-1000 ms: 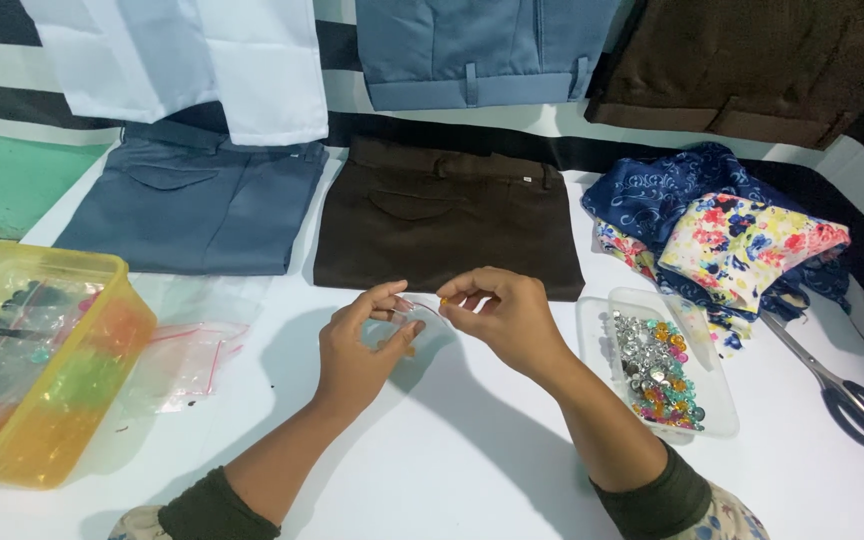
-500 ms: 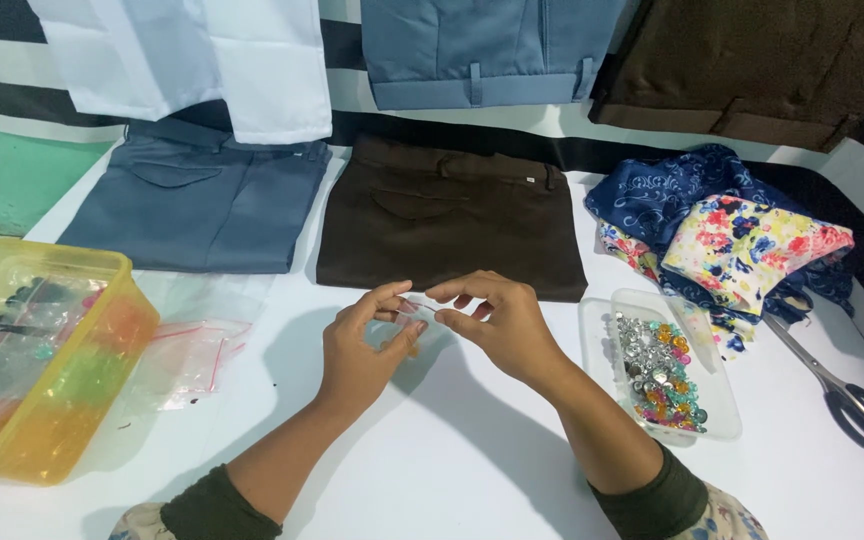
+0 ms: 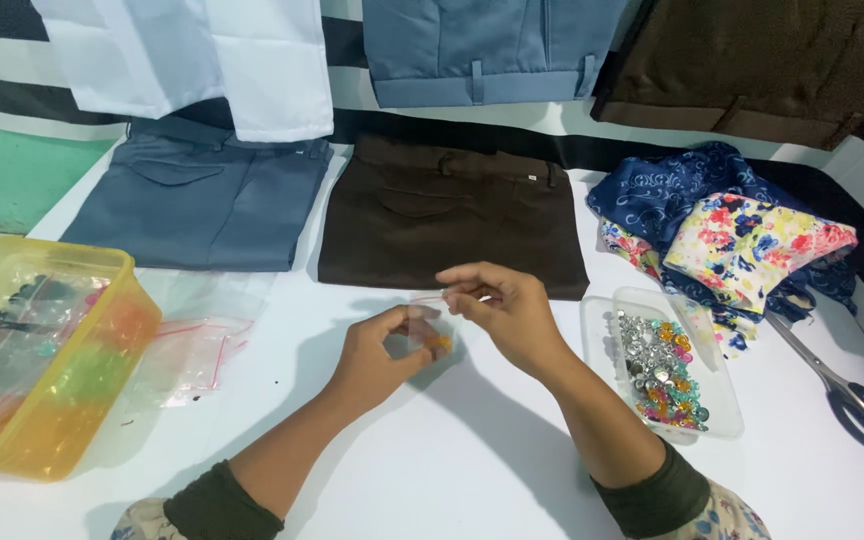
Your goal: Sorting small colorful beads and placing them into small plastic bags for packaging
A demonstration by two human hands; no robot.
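Observation:
My left hand and my right hand meet over the white table, both pinching a small clear plastic bag. A small orange piece shows inside the bag, near my left fingertips. My right thumb and forefinger hold the bag's top edge; my left fingers hold its lower part. A clear shallow tray of shiny and coloured small pieces lies just right of my right forearm.
A yellow plastic box of bagged items stands at the left, with clear zip bags beside it. Folded blue-grey trousers, brown trousers, floral cloth and scissors lie around; more garments at the back.
Both hands have shifted slightly toward me and to the right, still together on the small bag. My left fingers now curl lower around it.

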